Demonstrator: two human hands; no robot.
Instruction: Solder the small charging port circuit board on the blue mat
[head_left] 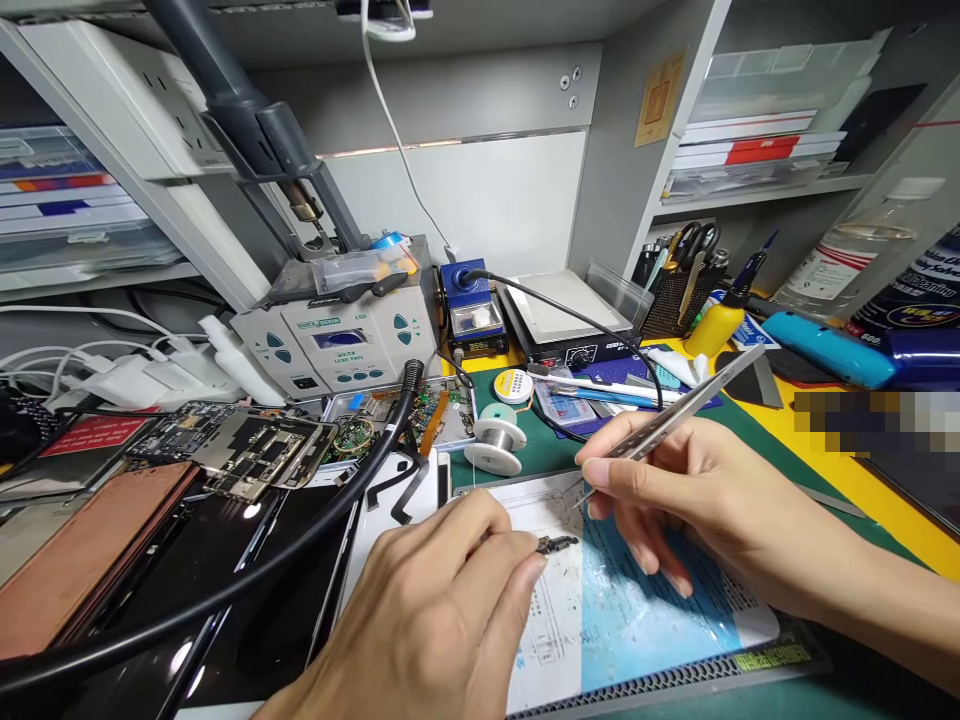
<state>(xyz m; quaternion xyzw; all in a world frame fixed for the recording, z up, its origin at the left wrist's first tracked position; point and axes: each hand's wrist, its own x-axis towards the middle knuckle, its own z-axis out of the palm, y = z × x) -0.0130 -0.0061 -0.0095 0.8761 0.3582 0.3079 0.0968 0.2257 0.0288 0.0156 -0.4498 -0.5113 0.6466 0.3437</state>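
Note:
Between the thumb and fingers of my left hand is a small dark electronic part, with only its far end showing. My right hand is closed on metal tweezers, whose tips point down and left, a short way above and right of that part. Both hands are over a white and blue printed sheet on the bench. Just behind them stands a spool of solder wire.
A hot air station stands at the back left, its black hose crossing the left side. Phone boards and dark phone panels lie left. A heating plate, a yellow bottle and a tool holder are behind.

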